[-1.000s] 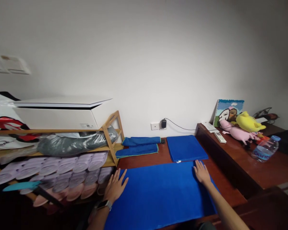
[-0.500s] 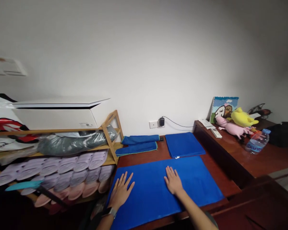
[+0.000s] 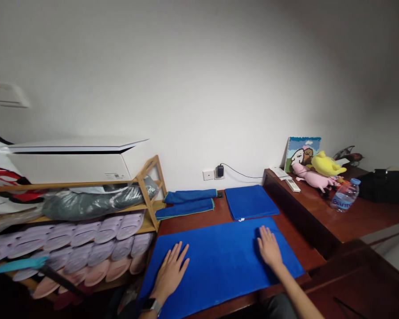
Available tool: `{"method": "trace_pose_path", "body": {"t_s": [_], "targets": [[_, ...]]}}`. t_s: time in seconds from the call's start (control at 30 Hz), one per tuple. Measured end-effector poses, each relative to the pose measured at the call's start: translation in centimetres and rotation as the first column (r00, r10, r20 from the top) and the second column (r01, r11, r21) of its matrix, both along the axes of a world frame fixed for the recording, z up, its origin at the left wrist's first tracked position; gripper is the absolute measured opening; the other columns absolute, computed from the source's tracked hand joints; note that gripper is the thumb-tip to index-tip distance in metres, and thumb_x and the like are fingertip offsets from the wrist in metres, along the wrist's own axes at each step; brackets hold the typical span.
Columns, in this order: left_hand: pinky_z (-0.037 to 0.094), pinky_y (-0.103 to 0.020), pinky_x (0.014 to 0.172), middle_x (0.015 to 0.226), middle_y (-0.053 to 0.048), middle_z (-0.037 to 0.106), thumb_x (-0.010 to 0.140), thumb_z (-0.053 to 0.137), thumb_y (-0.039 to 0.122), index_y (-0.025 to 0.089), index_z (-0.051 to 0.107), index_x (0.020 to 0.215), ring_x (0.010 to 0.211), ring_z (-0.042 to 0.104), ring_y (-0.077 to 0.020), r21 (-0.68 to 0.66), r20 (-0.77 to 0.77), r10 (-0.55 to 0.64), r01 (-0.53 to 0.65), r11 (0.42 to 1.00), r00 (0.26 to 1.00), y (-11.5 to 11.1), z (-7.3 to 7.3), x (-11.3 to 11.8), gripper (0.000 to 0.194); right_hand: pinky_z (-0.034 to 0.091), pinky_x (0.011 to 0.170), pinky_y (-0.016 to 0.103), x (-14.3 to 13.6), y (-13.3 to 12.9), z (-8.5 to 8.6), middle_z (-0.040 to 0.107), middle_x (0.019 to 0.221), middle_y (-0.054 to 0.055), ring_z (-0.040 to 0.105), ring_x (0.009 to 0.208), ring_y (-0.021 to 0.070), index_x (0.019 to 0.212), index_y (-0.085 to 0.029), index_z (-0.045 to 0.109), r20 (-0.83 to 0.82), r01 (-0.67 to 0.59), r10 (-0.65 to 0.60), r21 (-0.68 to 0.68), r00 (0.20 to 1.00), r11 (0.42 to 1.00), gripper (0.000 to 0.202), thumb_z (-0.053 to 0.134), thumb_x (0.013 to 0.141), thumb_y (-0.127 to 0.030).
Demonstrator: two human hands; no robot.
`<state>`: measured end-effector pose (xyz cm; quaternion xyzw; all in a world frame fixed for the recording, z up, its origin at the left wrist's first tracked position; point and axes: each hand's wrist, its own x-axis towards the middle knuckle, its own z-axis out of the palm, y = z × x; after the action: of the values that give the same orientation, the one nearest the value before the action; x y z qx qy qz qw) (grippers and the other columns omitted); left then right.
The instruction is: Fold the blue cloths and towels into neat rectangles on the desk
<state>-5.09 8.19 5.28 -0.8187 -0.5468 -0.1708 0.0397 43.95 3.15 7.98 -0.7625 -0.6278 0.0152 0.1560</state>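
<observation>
A large blue cloth (image 3: 216,261) lies spread flat on the reddish-brown table (image 3: 186,223). My left hand (image 3: 171,270), with a watch at the wrist, rests palm down on its left part, fingers apart. Over the right part of the cloth is my right hand (image 3: 269,248), palm down and fingers stretched out, holding nothing. Behind the spread cloth sits a folded blue cloth (image 3: 251,202) with a small white tag. Two narrow folded blue cloths with green edging (image 3: 189,206) lie at the back left of the table.
At left stands a wooden rack (image 3: 148,204) with slippers (image 3: 103,230), a wrapped bundle and a white box (image 3: 69,166). On the raised surface at right are a bottle (image 3: 346,197), plush toys (image 3: 326,165), a remote (image 3: 293,185) and a picture. A charger (image 3: 220,170) is plugged into the wall.
My right hand has moved to the right across the spread cloth. My left hand stays on the left part, with its fingers somewhat closer together. The view has shifted slightly.
</observation>
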Motion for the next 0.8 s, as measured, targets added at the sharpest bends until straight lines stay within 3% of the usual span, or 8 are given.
{"method": "trace_pose_path", "body": {"t_s": [0.17,0.23,0.3,0.4,0.53,0.67,0.73,0.8], "targets": [[0.042,-0.053,0.130,0.174,-0.005,0.048,0.111,0.040,0.052,0.039,0.043,0.167,0.159,0.048,-0.0284,0.002,0.021,-0.091,0.091,0.996,0.996,-3.0,-0.7,5.3,0.057,0.026,0.137,0.051,-18.1,0.4,-0.8,0.036,0.177,0.007,0.030,0.167,0.0292,0.172,-0.020,0.039,-0.142,-0.382,0.390,0.081,0.910,0.921,0.065,0.035,0.113,-0.045],[0.044,-0.054,0.128,0.172,-0.007,0.051,0.111,0.040,0.053,0.036,0.048,0.165,0.158,0.049,-0.0298,-0.040,0.021,-0.056,0.056,0.998,0.998,-3.6,-1.0,5.7,0.057,0.027,0.137,0.051,-21.9,0.0,-1.6,0.037,0.176,0.008,0.032,0.166,0.0293,0.172,-0.022,0.039,-0.171,-0.450,0.456,0.075,0.873,0.890,0.065,0.038,0.113,-0.048],[0.042,-0.056,0.129,0.172,-0.008,0.051,0.110,0.040,0.053,0.036,0.051,0.163,0.159,0.049,-0.0308,-0.081,0.018,0.004,-0.002,0.997,1.000,-3.9,-1.2,4.5,0.057,0.026,0.137,0.051,-22.5,-0.4,-2.1,0.037,0.176,0.008,0.033,0.166,0.0292,0.172,-0.022,0.039,-0.178,-0.461,0.464,0.061,0.867,0.885,0.065,0.039,0.112,-0.050],[0.039,-0.061,0.130,0.173,-0.008,0.049,0.108,0.043,0.054,0.035,0.053,0.163,0.160,0.046,-0.0338,-0.095,0.012,0.143,-0.142,0.985,0.990,-4.3,-1.5,0.5,0.059,0.024,0.138,0.050,-18.0,-0.8,-2.1,0.034,0.177,0.006,0.031,0.166,0.0283,0.172,-0.022,0.038,-0.148,-0.406,0.401,-0.006,0.904,0.914,0.066,0.037,0.112,-0.049],[0.036,-0.061,0.131,0.174,-0.009,0.048,0.105,0.041,0.055,0.029,0.053,0.163,0.161,0.044,-0.0336,-0.076,-0.004,0.251,-0.250,0.965,0.968,-5.1,-1.9,-4.1,0.065,0.024,0.137,0.053,-5.1,-2.3,-1.9,0.034,0.177,0.006,0.028,0.167,0.0286,0.173,-0.021,0.038,-0.049,-0.149,0.144,-0.129,0.988,0.980,0.068,0.031,0.111,-0.048],[0.036,-0.061,0.131,0.173,-0.010,0.048,0.104,0.038,0.054,0.026,0.054,0.162,0.161,0.045,-0.0339,-0.051,-0.009,0.243,-0.243,0.969,0.970,-5.6,-2.0,-4.6,0.067,0.024,0.136,0.055,7.7,-4.8,-2.6,0.031,0.179,0.011,0.027,0.168,0.0314,0.172,-0.012,0.038,0.034,0.174,-0.170,-0.237,0.985,0.956,0.074,0.027,0.106,-0.044],[0.037,-0.061,0.131,0.172,-0.009,0.050,0.103,0.038,0.055,0.026,0.055,0.162,0.160,0.046,-0.0341,-0.047,0.000,0.251,-0.251,0.967,0.968,-5.6,-2.0,-4.6,0.068,0.026,0.135,0.056,11.2,-5.4,-2.8,0.036,0.178,0.010,0.030,0.167,0.0321,0.170,-0.015,0.044,0.024,0.231,-0.232,-0.233,0.972,0.944,0.075,0.029,0.103,-0.045],[0.040,-0.060,0.130,0.170,-0.009,0.053,0.102,0.039,0.055,0.025,0.058,0.160,0.159,0.048,-0.0339,-0.047,0.027,0.259,-0.257,0.965,0.966,-5.4,-2.0,-4.8,0.069,0.029,0.134,0.056,12.6,-4.9,-2.5,0.046,0.173,0.010,0.037,0.164,0.0331,0.164,-0.019,0.055,-0.012,0.251,-0.257,-0.172,0.966,0.953,0.073,0.033,0.099,-0.045]]}}
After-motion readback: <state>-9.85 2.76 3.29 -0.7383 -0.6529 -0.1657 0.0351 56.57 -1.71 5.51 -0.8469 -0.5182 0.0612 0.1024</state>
